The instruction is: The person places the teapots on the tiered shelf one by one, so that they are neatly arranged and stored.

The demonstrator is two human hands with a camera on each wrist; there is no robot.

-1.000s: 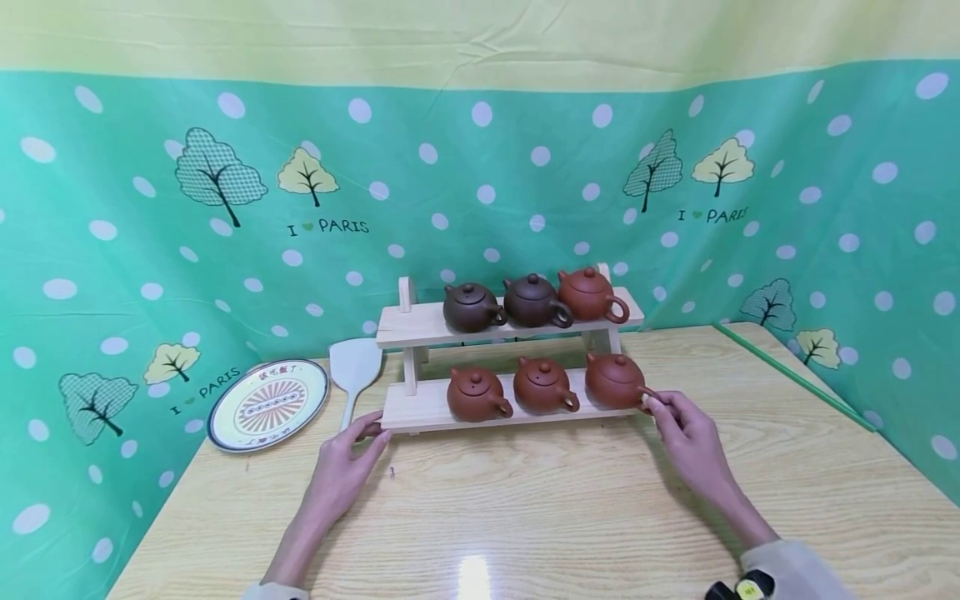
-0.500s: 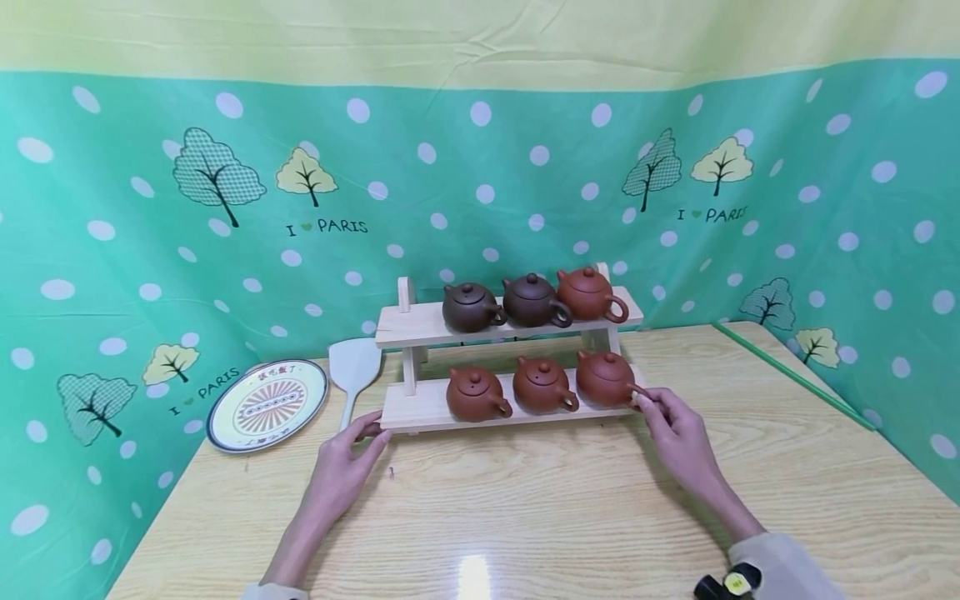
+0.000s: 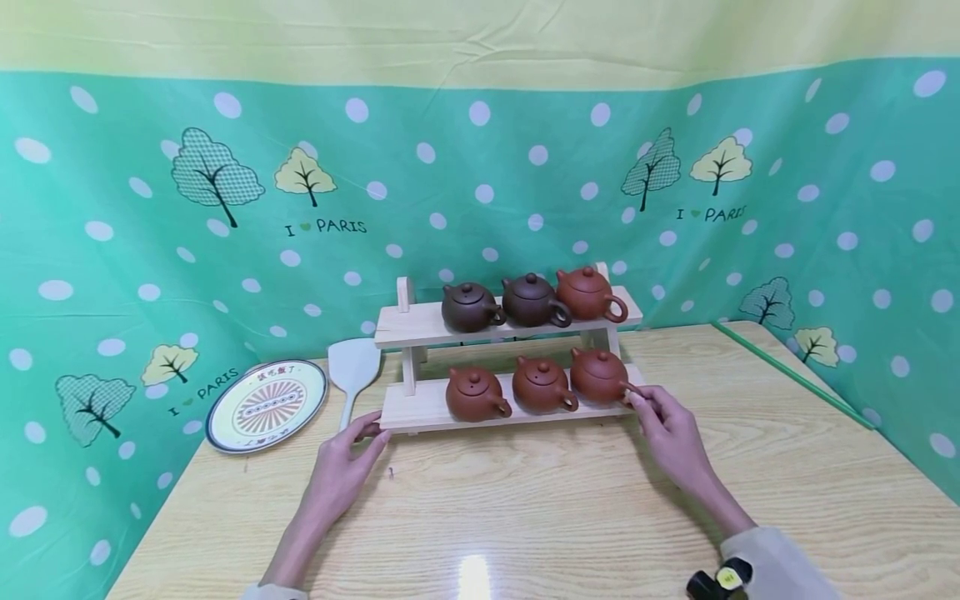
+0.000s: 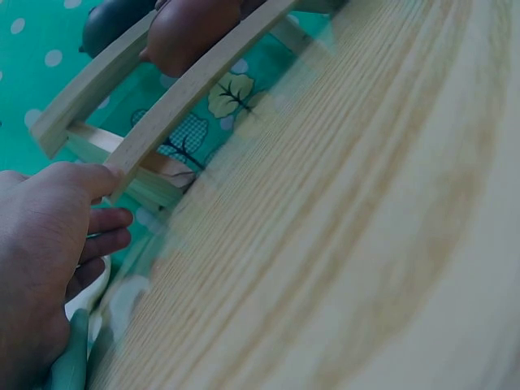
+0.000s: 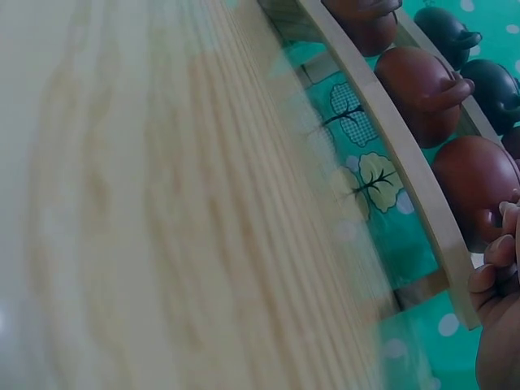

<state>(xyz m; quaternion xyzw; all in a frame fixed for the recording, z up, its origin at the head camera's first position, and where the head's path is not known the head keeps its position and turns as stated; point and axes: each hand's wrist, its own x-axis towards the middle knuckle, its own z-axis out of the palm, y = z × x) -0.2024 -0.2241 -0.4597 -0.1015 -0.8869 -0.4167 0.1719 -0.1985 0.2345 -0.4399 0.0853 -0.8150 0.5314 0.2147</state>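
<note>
A two-tier wooden rack [image 3: 435,408] carries small clay teapots on both shelves. My left hand [image 3: 341,471] holds the left end of the lower shelf, thumb at its front corner in the left wrist view. At the lower shelf's right end, my right hand [image 3: 675,437] pinches the handle of a reddish-brown teapot [image 3: 598,375]. That teapot stands close beside a middle reddish-brown teapot [image 3: 540,385]; another reddish-brown teapot [image 3: 474,393] stands to the left. Above are two dark brown teapots, the left dark teapot [image 3: 467,307] and middle dark teapot [image 3: 528,298], and a reddish-brown teapot [image 3: 585,292].
A white spatula [image 3: 354,364] lies left of the rack, its handle running toward my left hand. Beyond it leans a patterned plate [image 3: 266,407] near the green curtain [image 3: 480,200]. A thin green stick [image 3: 795,377] lies along the table's right side.
My right hand has slid the right-hand lower teapot leftward along the shelf, closer to the middle one. My left hand stays at the rack's left end.
</note>
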